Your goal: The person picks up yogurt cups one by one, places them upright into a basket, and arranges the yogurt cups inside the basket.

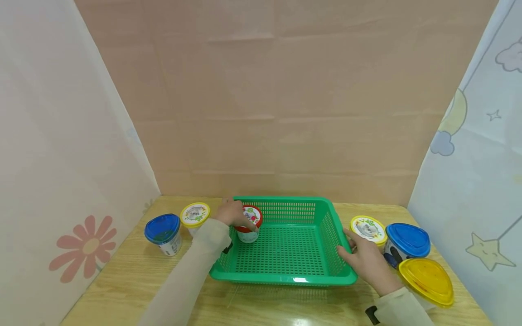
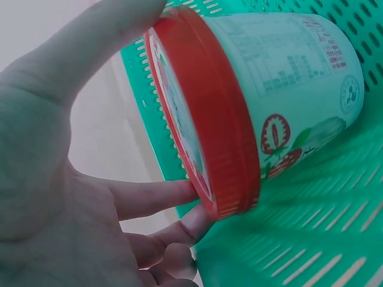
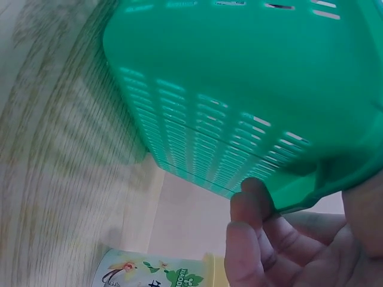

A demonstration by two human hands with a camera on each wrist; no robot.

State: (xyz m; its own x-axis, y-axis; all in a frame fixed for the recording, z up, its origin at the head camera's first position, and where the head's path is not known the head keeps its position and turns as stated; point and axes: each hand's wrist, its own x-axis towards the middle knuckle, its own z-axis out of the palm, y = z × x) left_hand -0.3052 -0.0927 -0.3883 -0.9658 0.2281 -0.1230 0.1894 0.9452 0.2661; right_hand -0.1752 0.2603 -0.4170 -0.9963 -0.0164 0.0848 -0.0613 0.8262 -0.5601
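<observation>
A green perforated plastic basket [image 1: 281, 279] stands on the table in the middle of the head view. In its back left corner sits an upright white tub with a red lid [image 1: 247, 237]. My left hand [image 1: 233, 213] holds this tub by its lid; the left wrist view has the thumb on one edge of the red lid [image 2: 215, 119] and fingertips on the opposite edge. At the basket's right side, my right hand [image 1: 369, 259] grips the rim. Its fingers curl under the rim in the right wrist view, beside the basket's slotted wall [image 3: 197, 131].
Left of the basket are a blue-lidded tub [image 1: 163, 228] and a yellow-lidded tub [image 1: 195, 214]. On the right stand a round yellow-lidded tub [image 1: 368, 229], a blue-lidded tub [image 1: 408, 239] and a larger yellow-lidded tub [image 1: 428, 280]. A brown backdrop [image 1: 277, 113] rises behind the wooden table [image 1: 122, 280].
</observation>
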